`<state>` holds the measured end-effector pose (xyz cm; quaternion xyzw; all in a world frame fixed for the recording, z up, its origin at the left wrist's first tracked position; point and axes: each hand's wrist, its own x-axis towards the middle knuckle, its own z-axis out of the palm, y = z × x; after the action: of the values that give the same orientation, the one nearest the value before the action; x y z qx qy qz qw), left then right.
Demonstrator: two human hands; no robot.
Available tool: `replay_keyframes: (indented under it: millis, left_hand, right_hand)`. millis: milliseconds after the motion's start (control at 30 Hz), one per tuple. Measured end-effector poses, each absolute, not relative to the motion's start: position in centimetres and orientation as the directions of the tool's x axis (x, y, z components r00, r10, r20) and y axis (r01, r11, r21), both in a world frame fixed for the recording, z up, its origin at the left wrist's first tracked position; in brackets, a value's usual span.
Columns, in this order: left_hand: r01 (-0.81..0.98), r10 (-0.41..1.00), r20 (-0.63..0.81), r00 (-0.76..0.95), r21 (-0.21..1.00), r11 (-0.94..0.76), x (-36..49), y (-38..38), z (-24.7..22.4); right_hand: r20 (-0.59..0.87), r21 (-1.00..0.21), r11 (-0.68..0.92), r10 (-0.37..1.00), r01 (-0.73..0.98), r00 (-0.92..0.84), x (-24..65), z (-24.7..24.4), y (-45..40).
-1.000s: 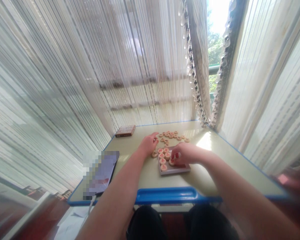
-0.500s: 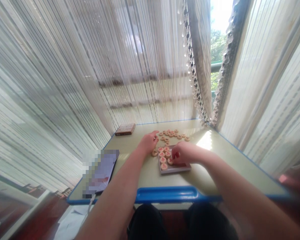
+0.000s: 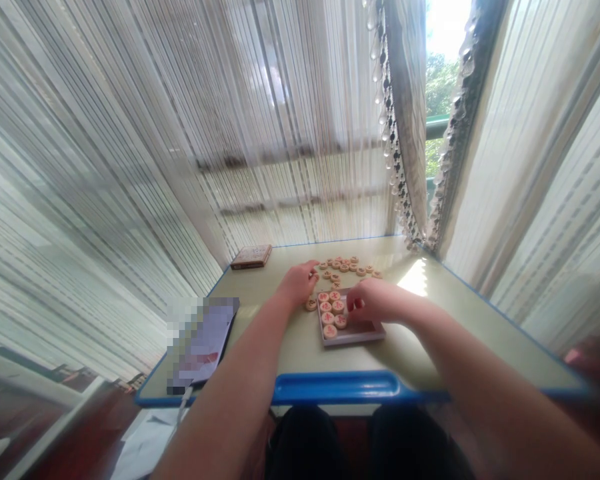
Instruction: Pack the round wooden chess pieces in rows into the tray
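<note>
Curling the right hand [image 3: 371,299] narrowly over the shallow box [image 3: 353,341] on the tabletop [image 3: 303,350], just beside the round pieces [image 3: 338,307] lying in its left half; not being able to tell about any piece in its grip. Holding the left hand [image 3: 297,283] near the loose pieces [image 3: 353,267] beyond the box, not showing clearly enough to judge closure. Probably handling as light, stiff, smooth discs, sliding easily but hardly being fragile; best pinching by the rim, not pressing the flat face.

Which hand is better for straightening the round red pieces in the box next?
Probably the right hand: it's over the box, close beside those round red pieces. The left hand is outside, near the loose pieces.
</note>
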<state>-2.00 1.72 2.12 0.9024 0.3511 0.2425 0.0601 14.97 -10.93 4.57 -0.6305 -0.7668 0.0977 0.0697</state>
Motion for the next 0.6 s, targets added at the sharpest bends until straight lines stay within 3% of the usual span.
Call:
replay_keyframes:
  millis: [433, 533, 600]
  left_hand:
    - [0.594, 0.668, 0.407, 0.623, 0.309, -0.743, -1.88, 1.64, 2.28]
    - [0.555, 0.686, 0.419, 0.595, 0.403, -0.727, -1.71, 1.59, 2.27]
    - [0.477, 0.708, 0.413, 0.573, 0.535, -0.697, -1.51, 1.47, 2.28]
  right_hand:
    - [0.001, -0.232, 0.207, 0.977, 0.95, -0.213, 14.73, 4.25, -10.83]
    - [0.011, -0.242, 0.224, 0.974, 0.944, -0.228, 14.84, 4.26, -10.85]
    - [0.022, -0.271, 0.225, 0.973, 0.936, -0.228, 15.04, 4.29, -10.82]
